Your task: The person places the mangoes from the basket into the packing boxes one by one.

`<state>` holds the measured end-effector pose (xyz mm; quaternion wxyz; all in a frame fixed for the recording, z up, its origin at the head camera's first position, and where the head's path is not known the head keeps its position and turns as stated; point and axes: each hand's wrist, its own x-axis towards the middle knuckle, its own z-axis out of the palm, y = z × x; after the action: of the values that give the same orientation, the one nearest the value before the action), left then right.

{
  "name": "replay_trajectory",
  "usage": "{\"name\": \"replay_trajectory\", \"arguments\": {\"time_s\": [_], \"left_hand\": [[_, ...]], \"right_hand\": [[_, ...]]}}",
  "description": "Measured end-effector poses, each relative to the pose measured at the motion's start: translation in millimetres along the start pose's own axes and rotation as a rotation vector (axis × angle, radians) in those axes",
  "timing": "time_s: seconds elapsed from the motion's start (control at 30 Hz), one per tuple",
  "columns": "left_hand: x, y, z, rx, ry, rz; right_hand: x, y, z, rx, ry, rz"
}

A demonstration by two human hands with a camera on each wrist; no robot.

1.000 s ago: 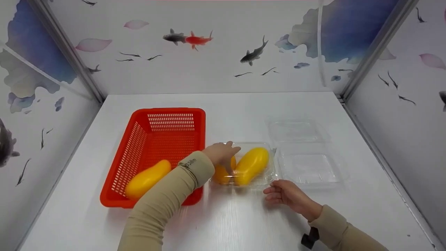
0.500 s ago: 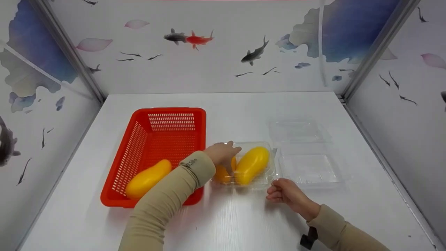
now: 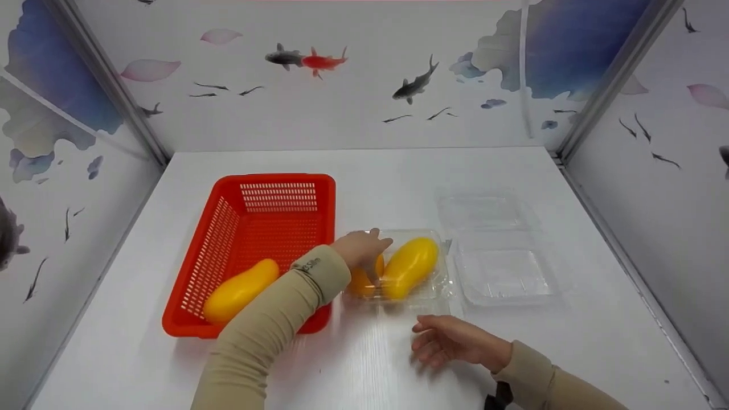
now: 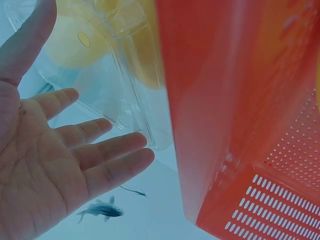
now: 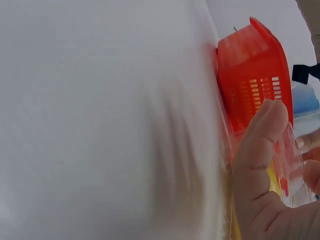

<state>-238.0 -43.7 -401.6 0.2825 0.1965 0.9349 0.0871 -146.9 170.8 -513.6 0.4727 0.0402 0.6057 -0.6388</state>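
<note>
Two yellow mangoes (image 3: 411,267) lie side by side in a clear plastic container (image 3: 407,234) in the middle of the table. My left hand (image 3: 363,250) is over the container's left side and partly hides the left mango (image 3: 360,283). In the left wrist view, the straight, spread fingers (image 4: 110,155) of that hand hold nothing; whether they touch the plastic, I cannot tell. In front of the container is my right hand (image 3: 455,341), apart from it, fingers loosely bent and nothing held. Its thumb shows large in the right wrist view.
Left of the container stands a red perforated basket (image 3: 331,210), close against it, with another mango (image 3: 242,290) inside. A second clear plastic container (image 3: 504,273) lies opened out to the right. Patterned walls enclose the table's back and sides.
My right hand has drawn back from the container's front right corner, towards me and a little left, and its fingers have loosened. The left hand and the mangoes stay in place.
</note>
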Motion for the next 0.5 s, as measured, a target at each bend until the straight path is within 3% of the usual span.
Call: {"name": "replay_trajectory", "arguments": {"time_s": [0.27,0.5], "left_hand": [[-1.4,-1.1,-2.2,0.010,-0.005,-0.023],[-0.6,2.4,-1.2,0.030,-0.005,-0.013]], "right_hand": [[57.6,-17.1,75.1,0.230,-0.108,-0.074],[95.6,-17.8,105.4,0.373,-0.008,-0.171]]}}
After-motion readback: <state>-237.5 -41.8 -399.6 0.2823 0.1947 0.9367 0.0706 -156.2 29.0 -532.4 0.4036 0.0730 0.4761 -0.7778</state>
